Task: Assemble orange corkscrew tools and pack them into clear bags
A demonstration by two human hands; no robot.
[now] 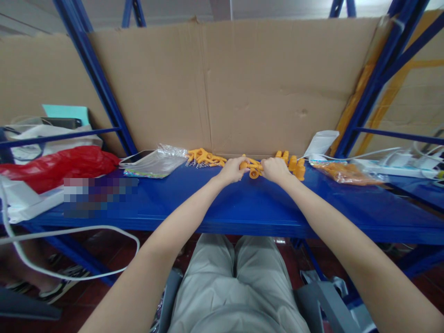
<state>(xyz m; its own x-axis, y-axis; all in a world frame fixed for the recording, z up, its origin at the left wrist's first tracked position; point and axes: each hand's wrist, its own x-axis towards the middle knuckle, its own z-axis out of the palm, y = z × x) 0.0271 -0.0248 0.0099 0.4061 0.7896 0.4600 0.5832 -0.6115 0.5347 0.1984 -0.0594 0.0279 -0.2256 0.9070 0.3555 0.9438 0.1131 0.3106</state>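
Your grey trousers (225,286) are nearest, with both bare forearms stretched out on either side above them. Off to the left, a white cable (79,228) loops in front of the blue shelf (256,206). Over the shelf's far half, your left hand (233,171) pinches the left end of an orange piece (254,174), while your right hand (275,170) is curled closed on its right end; you cannot tell how the hidden fingers sit. That piece is between your two hands, a round part facing you. Just beyond your left hand lies a heap of orange parts with small chains (203,158); beside your right hand stand chunky orange figures (299,170). Farther right is a clear bag of orange bits (350,173); farther left, a red bag (62,166). Behind everything rises a cardboard panel (270,88).
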